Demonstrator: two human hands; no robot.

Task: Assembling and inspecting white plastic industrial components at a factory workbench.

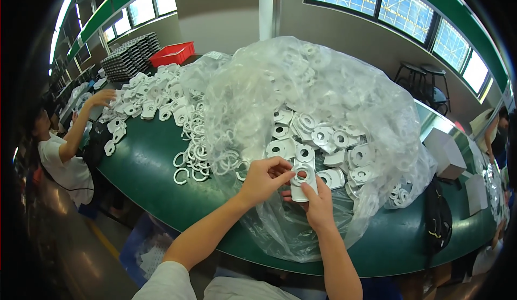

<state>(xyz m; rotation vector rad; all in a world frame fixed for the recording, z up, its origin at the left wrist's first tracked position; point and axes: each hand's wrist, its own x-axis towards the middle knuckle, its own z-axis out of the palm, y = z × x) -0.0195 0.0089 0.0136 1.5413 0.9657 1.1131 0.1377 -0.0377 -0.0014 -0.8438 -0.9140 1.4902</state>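
In my right hand [318, 200] is a white plastic part [299, 193], a flat plate with a round hole near its top, held upright between thumb and fingers. My left hand [265, 180] is closed at the upper left edge of that part, thumb and fingertips pinched by its hole; whether a small piece sits between them is hidden. Just beyond my hands, more white plates [323, 135] spill from a big clear plastic bag [242, 90]. White open rings [198, 157] lie heaped to the left of the bag.
All this rests on a green table [145, 176]. Stacked trays [129, 57] and a red bin [172, 54] stand at the far left, where another person [64, 154] reaches over the parts. To the right are a white box [444, 154] and a black bag [437, 214]. A blue bin [134, 241] sits below the edge.
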